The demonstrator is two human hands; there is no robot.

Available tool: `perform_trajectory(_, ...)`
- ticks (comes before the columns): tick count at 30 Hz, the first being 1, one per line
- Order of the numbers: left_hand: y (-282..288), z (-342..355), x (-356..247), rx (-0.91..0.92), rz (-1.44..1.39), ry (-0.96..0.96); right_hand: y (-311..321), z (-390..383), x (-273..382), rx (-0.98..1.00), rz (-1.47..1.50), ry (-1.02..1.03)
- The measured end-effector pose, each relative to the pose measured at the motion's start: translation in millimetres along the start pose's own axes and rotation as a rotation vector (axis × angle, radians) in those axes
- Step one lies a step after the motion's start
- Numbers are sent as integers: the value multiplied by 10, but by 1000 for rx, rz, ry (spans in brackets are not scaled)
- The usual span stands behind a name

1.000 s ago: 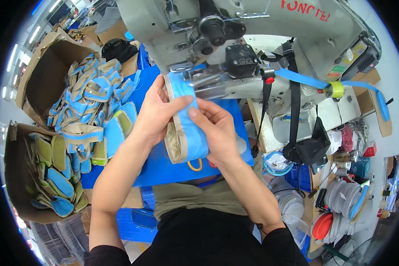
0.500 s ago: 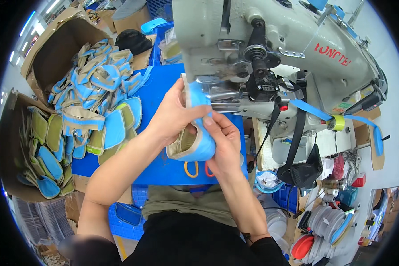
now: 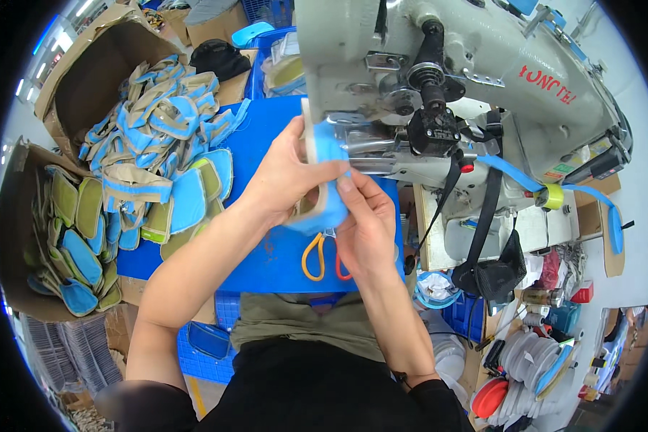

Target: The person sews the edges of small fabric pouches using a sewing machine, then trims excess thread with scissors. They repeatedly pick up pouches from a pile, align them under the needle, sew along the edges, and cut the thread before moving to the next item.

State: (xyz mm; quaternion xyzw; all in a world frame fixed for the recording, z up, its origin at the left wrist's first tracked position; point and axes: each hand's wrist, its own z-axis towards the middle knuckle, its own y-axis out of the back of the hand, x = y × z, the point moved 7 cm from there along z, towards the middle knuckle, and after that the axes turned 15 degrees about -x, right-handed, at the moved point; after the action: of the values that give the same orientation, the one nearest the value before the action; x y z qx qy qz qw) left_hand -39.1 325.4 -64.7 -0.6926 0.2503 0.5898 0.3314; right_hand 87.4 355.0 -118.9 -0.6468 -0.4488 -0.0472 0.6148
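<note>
A looped band of blue fabric with beige edging is gripped in both of my hands beside the sewing machine's arm. My left hand pinches it from the left, thumb across the blue face, the other fingers partly hidden behind. From the right, my right hand closes thumb and fingers on the band's edge, close to the left thumb. The band's lower end is blurred. Just under it, scissors with an orange and a red handle loop lie on the blue tabletop, their blades mostly covered.
Tangled blue-and-beige bands and padded blue and green pieces are heaped at the left by a cardboard box. Blue tape runs through a yellow guide at right. A black mesh pouch hangs from straps.
The band's lower end has swung up and blurred, and more of the scissors shows. Both hands keep their hold near the machine. The whole view has shifted slightly.
</note>
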Motion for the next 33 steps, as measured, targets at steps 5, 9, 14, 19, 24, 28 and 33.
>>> perform_trajectory(5, 25, 32, -16, 12, -35, 25, -9, 69, 38, 31, -64, -4)
perform_trajectory(9, 44, 46, -62, -11, -6, 32, 41, 50, 138, -60, -261, 128)
perform_trajectory(14, 98, 1, -47, 14, 47, 18, 7, -360, 1157, -127, -442, 833)
perform_trajectory(19, 255, 2, 20, 27, 43, 95, -3, -926, 2880, -513, -515, 1727)
perform_trajectory(24, 310, 126, 97, 2, 51, 67, 560, -474, 4979, -741, -745, 1910)
perform_trajectory(28, 146, 160, 137, 66, 47, 87, 1119, 567, 6662, -788, -1257, 1232)
perform_trajectory(33, 141, 115, 46, 5, 5, 84, 1608, 1167, 6257, -441, -803, 786)
